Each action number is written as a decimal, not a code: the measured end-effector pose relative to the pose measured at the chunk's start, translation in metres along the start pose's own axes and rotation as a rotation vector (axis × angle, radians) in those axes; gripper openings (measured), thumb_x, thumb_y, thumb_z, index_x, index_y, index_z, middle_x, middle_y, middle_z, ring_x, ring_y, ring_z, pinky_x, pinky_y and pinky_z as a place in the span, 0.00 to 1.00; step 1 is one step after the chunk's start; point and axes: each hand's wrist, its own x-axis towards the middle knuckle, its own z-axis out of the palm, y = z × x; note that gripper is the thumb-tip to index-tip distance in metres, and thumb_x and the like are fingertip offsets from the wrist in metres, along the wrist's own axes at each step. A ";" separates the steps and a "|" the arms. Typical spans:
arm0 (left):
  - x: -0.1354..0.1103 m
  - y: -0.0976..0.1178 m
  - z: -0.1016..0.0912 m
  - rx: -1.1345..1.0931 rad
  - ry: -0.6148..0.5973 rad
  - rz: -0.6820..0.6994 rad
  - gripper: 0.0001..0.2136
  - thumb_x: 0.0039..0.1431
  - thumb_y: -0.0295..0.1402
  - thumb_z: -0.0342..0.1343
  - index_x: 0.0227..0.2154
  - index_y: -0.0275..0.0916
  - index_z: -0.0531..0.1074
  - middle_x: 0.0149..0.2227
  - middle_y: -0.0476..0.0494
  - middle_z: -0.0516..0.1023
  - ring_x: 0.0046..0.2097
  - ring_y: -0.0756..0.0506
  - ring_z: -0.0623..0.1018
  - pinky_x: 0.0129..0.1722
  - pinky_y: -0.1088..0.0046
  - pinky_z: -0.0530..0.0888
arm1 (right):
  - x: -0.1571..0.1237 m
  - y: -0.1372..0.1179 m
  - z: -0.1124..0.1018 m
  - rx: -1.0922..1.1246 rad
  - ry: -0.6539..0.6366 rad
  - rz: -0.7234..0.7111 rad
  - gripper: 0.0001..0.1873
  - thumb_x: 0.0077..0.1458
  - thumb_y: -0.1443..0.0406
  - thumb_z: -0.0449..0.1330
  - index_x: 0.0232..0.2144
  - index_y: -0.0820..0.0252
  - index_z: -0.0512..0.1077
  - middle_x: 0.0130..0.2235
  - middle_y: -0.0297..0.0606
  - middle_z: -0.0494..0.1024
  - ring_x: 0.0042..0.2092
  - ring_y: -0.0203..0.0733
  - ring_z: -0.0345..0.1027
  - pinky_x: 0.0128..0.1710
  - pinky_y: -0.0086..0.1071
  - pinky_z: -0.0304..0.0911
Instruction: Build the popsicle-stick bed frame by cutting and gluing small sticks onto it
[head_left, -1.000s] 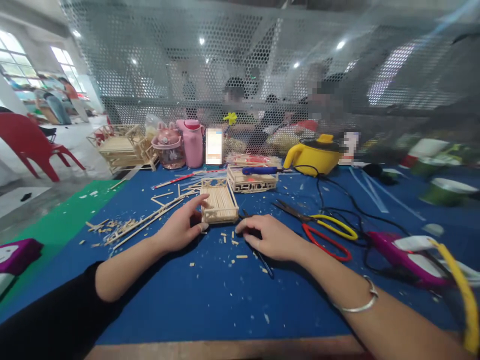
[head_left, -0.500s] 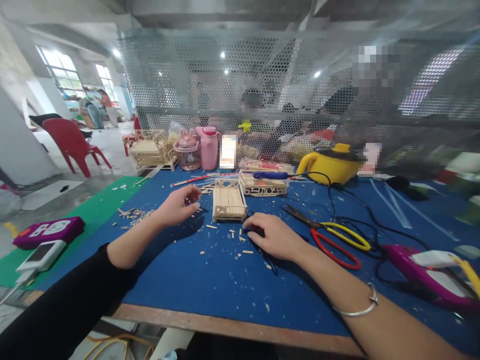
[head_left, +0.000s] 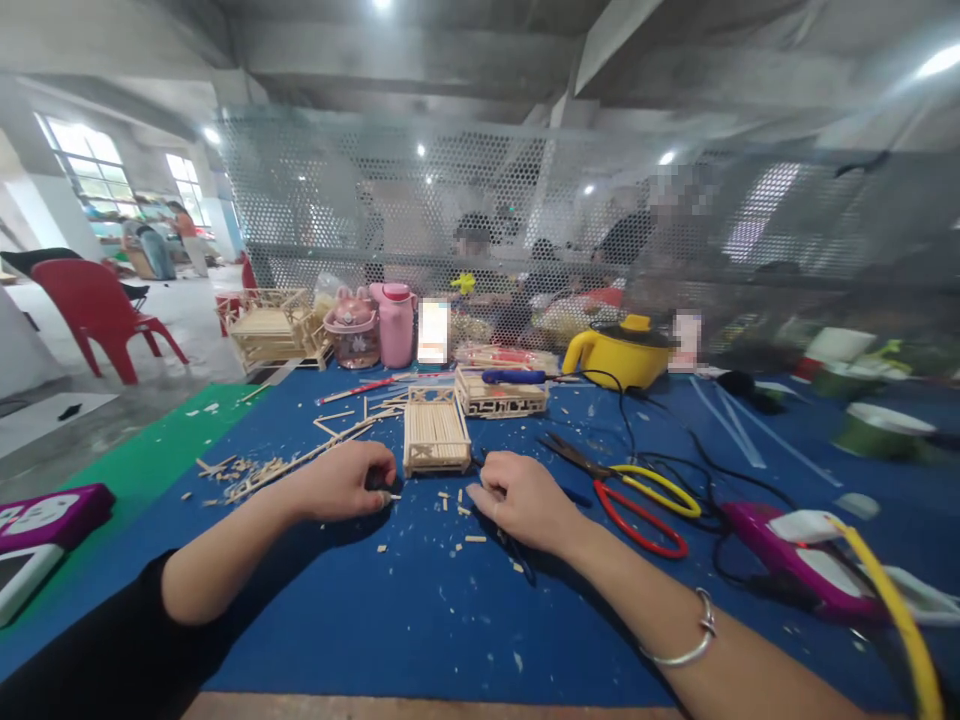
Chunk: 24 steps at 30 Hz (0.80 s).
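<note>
My left hand (head_left: 346,482) is low over the blue mat, thumb and forefinger closed on a short wooden stick piece (head_left: 395,496). My right hand (head_left: 525,502) rests on the mat with curled fingers around slim black tweezers (head_left: 525,568), mostly covered by the palm. Between the hands, slightly farther off, stands a miniature bed-like frame of wooden sticks (head_left: 436,432). Behind it is a second stick model (head_left: 502,398) with a blue-handled tool (head_left: 514,377) lying across it. Several short offcuts (head_left: 474,539) lie between my hands.
Scissors (head_left: 619,490) with red and yellow handles lie right of my right hand, near black cables. A purple glue-gun-like device (head_left: 799,560) sits further right. A yellow pot (head_left: 622,355), pink bottle (head_left: 395,325) and larger stick model (head_left: 274,325) line the back. Loose sticks (head_left: 307,455) lie left.
My left hand has come down to the mat and its fingers have closed on the small stick piece. My right hand stays beside the frame. The view has tilted up and turned right.
</note>
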 end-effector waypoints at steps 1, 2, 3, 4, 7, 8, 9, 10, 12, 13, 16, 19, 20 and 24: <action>0.001 0.002 -0.003 -0.017 0.063 0.004 0.04 0.46 0.28 0.53 0.28 0.38 0.70 0.25 0.51 0.69 0.27 0.50 0.67 0.26 0.76 0.62 | 0.002 -0.001 -0.003 0.000 0.008 -0.005 0.16 0.52 0.67 0.55 0.14 0.60 0.60 0.22 0.31 0.62 0.27 0.33 0.54 0.28 0.28 0.48; 0.003 0.005 -0.007 -0.051 0.144 0.013 0.03 0.48 0.30 0.53 0.28 0.38 0.69 0.24 0.52 0.68 0.26 0.50 0.66 0.26 0.76 0.61 | 0.004 -0.002 -0.006 0.006 0.000 -0.013 0.14 0.50 0.68 0.56 0.15 0.61 0.61 0.23 0.31 0.63 0.27 0.32 0.54 0.28 0.28 0.48; 0.007 0.008 -0.012 -0.106 0.242 0.020 0.04 0.50 0.32 0.53 0.27 0.38 0.69 0.23 0.52 0.67 0.25 0.51 0.65 0.25 0.76 0.61 | 0.007 -0.005 -0.011 0.018 -0.022 -0.026 0.12 0.48 0.68 0.58 0.16 0.61 0.63 0.23 0.31 0.64 0.27 0.32 0.55 0.28 0.27 0.49; 0.012 0.011 -0.016 -0.172 0.357 0.018 0.06 0.53 0.35 0.52 0.27 0.37 0.68 0.23 0.52 0.66 0.25 0.51 0.64 0.24 0.77 0.60 | 0.011 -0.008 -0.016 0.041 -0.067 -0.042 0.09 0.46 0.66 0.61 0.19 0.61 0.66 0.24 0.30 0.66 0.26 0.31 0.56 0.27 0.26 0.50; 0.033 0.017 -0.021 -0.343 0.740 -0.028 0.11 0.57 0.41 0.50 0.29 0.37 0.67 0.22 0.53 0.64 0.24 0.52 0.63 0.24 0.77 0.61 | 0.021 -0.017 -0.029 0.114 -0.229 -0.072 0.07 0.46 0.61 0.63 0.25 0.59 0.72 0.22 0.28 0.70 0.24 0.30 0.59 0.24 0.24 0.50; 0.039 0.018 -0.020 -0.368 0.842 -0.046 0.11 0.57 0.41 0.49 0.30 0.37 0.67 0.23 0.52 0.65 0.25 0.52 0.64 0.25 0.77 0.62 | 0.023 -0.018 -0.031 0.124 -0.255 -0.071 0.07 0.47 0.61 0.62 0.25 0.59 0.73 0.22 0.29 0.71 0.23 0.30 0.59 0.24 0.24 0.50; 0.043 0.018 -0.016 -0.386 0.906 -0.065 0.12 0.58 0.42 0.49 0.31 0.37 0.67 0.24 0.52 0.66 0.26 0.51 0.65 0.27 0.76 0.64 | 0.024 -0.020 -0.031 0.127 -0.261 -0.063 0.07 0.49 0.61 0.60 0.26 0.59 0.74 0.23 0.30 0.72 0.24 0.30 0.60 0.24 0.25 0.51; 0.047 0.016 -0.011 -0.411 0.941 -0.083 0.12 0.59 0.42 0.48 0.32 0.38 0.67 0.26 0.51 0.67 0.28 0.50 0.67 0.29 0.75 0.65 | 0.023 -0.020 -0.029 0.120 -0.247 -0.048 0.08 0.51 0.62 0.58 0.26 0.60 0.74 0.23 0.31 0.73 0.24 0.31 0.61 0.25 0.25 0.52; 0.048 0.011 0.002 -0.439 0.943 -0.096 0.13 0.60 0.43 0.45 0.34 0.38 0.66 0.30 0.48 0.70 0.33 0.48 0.70 0.34 0.73 0.68 | 0.019 -0.016 -0.023 0.098 -0.202 -0.012 0.10 0.53 0.62 0.56 0.27 0.61 0.75 0.26 0.34 0.76 0.27 0.33 0.63 0.28 0.26 0.54; 0.047 0.008 0.009 -0.450 0.922 -0.099 0.14 0.61 0.44 0.44 0.35 0.38 0.66 0.31 0.47 0.71 0.34 0.48 0.71 0.35 0.72 0.68 | 0.017 -0.014 -0.020 0.088 -0.188 0.004 0.10 0.53 0.63 0.55 0.28 0.61 0.75 0.28 0.36 0.77 0.28 0.33 0.65 0.29 0.26 0.55; 0.043 0.000 0.026 -0.509 0.813 -0.087 0.16 0.62 0.46 0.42 0.38 0.38 0.66 0.36 0.44 0.74 0.40 0.45 0.73 0.38 0.70 0.70 | 0.008 -0.004 -0.015 0.068 -0.185 0.036 0.10 0.52 0.65 0.55 0.30 0.60 0.76 0.30 0.36 0.78 0.30 0.35 0.66 0.30 0.27 0.56; 0.041 -0.002 0.034 -0.616 0.726 -0.048 0.19 0.63 0.48 0.40 0.42 0.38 0.64 0.40 0.41 0.75 0.45 0.44 0.74 0.43 0.66 0.69 | 0.005 0.003 -0.017 0.065 -0.220 0.046 0.09 0.47 0.67 0.56 0.30 0.57 0.76 0.28 0.33 0.77 0.28 0.34 0.66 0.28 0.26 0.55; 0.042 -0.001 0.035 -0.645 0.714 -0.029 0.19 0.63 0.48 0.40 0.44 0.38 0.64 0.41 0.40 0.75 0.46 0.44 0.74 0.45 0.65 0.69 | 0.005 0.005 -0.018 0.066 -0.236 0.045 0.08 0.45 0.68 0.57 0.28 0.57 0.76 0.27 0.32 0.77 0.27 0.34 0.65 0.27 0.26 0.55; 0.044 0.001 0.038 -0.748 0.688 0.041 0.21 0.63 0.49 0.39 0.46 0.37 0.62 0.43 0.39 0.75 0.43 0.43 0.75 0.46 0.62 0.68 | 0.006 0.007 -0.017 0.060 -0.308 0.024 0.04 0.41 0.66 0.60 0.25 0.56 0.75 0.27 0.31 0.77 0.28 0.35 0.66 0.27 0.26 0.55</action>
